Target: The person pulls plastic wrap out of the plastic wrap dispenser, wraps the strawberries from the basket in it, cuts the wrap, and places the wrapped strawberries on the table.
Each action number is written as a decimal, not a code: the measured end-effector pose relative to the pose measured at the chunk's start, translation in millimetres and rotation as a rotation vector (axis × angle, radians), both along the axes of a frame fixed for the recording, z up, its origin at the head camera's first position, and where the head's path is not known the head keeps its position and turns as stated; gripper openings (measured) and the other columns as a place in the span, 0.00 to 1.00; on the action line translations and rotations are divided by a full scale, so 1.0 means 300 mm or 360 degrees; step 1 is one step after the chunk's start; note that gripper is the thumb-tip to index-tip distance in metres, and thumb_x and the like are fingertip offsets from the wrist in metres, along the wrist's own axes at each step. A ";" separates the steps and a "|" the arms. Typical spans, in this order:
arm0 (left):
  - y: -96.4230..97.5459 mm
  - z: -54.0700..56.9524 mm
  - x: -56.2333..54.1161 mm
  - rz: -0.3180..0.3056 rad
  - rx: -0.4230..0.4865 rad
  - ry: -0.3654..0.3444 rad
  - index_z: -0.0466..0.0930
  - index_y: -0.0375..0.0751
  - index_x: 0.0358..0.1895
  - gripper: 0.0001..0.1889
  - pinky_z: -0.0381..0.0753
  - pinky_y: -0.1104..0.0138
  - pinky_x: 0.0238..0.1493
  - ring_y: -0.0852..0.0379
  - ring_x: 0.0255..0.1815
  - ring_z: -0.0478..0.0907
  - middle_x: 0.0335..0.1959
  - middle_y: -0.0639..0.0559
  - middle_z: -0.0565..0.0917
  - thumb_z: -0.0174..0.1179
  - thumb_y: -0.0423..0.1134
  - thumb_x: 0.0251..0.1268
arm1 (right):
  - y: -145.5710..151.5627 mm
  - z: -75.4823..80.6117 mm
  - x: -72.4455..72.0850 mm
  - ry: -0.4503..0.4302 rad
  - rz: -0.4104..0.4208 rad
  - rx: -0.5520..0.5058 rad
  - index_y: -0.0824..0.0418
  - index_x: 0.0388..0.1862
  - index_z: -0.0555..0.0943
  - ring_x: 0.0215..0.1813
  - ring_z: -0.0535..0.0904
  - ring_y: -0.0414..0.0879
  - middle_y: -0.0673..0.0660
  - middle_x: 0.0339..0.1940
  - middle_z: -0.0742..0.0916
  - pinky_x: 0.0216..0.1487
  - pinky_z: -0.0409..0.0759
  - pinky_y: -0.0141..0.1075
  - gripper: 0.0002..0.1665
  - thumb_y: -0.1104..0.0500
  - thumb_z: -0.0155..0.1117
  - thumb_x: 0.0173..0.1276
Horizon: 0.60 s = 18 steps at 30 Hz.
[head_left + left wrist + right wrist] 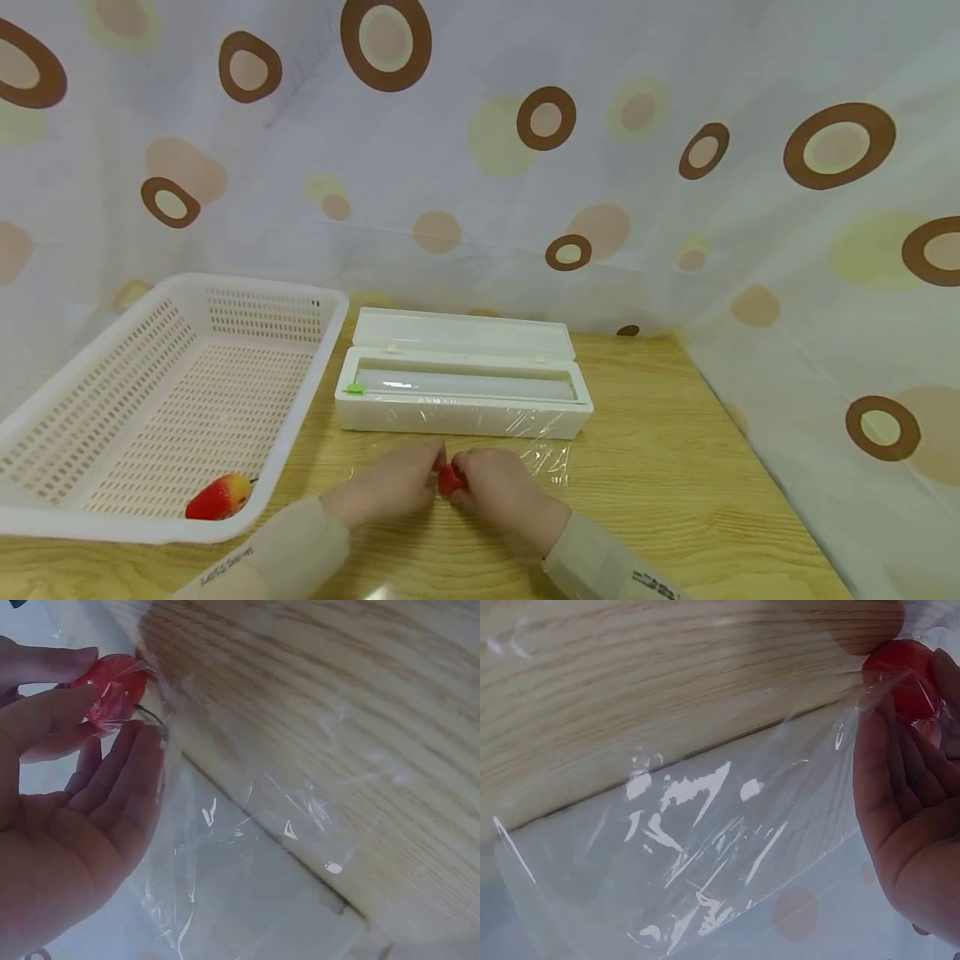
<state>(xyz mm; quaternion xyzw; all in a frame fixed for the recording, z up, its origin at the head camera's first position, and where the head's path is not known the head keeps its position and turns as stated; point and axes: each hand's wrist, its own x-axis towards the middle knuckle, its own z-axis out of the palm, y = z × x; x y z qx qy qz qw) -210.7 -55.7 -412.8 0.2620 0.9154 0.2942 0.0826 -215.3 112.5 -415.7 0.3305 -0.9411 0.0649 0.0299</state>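
Observation:
Both hands meet in front of the white film box (pixel 457 418), around a small round red fruit (pixel 450 480) with a thin green stem. My left hand (pixel 401 483) holds the fruit from the left, thumb and fingertips at its skin. From the other side my right hand (pixel 504 492) grips it with curled fingers. Clear cling film (pixel 682 825) runs from the box down to the hands. It lies over the red fruit (pixel 120 694), gathered and wrinkled near the stem.
At the left stands a white plastic basket (pixel 318 383) with a red-and-yellow fruit (pixel 220 497) in its near corner. The film box has its lid (pixel 461 333) raised, a film roll (pixel 465 385) inside and a green slider (pixel 355 388). A patterned curtain (pixel 450 167) hangs behind the wooden table (pixel 675 467).

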 end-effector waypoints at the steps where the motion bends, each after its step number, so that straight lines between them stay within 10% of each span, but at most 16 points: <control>1: 0.000 -0.004 -0.005 0.0019 0.0003 -0.0013 0.71 0.38 0.34 0.10 0.73 0.64 0.32 0.58 0.28 0.70 0.27 0.51 0.77 0.55 0.24 0.47 | 0.004 -0.001 -0.002 -0.0038 0.0000 -0.0036 0.55 0.25 0.76 0.21 0.69 0.36 0.44 0.18 0.78 0.23 0.67 0.29 0.11 0.53 0.71 0.53; 13: 0.032 -0.045 -0.024 0.0154 -0.0167 0.0151 0.70 0.42 0.29 0.10 0.69 0.66 0.26 0.58 0.24 0.68 0.21 0.54 0.72 0.63 0.30 0.50 | 0.044 -0.016 -0.044 -0.0376 -0.0036 -0.0247 0.57 0.40 0.83 0.25 0.72 0.34 0.45 0.22 0.82 0.27 0.69 0.27 0.15 0.53 0.70 0.54; 18: 0.037 -0.053 -0.018 0.0170 -0.0206 0.0233 0.69 0.42 0.29 0.09 0.74 0.63 0.30 0.55 0.26 0.72 0.23 0.52 0.74 0.61 0.28 0.52 | 0.045 -0.023 -0.047 -0.0303 -0.0038 -0.0163 0.57 0.41 0.81 0.29 0.76 0.38 0.47 0.26 0.84 0.30 0.73 0.30 0.16 0.60 0.69 0.51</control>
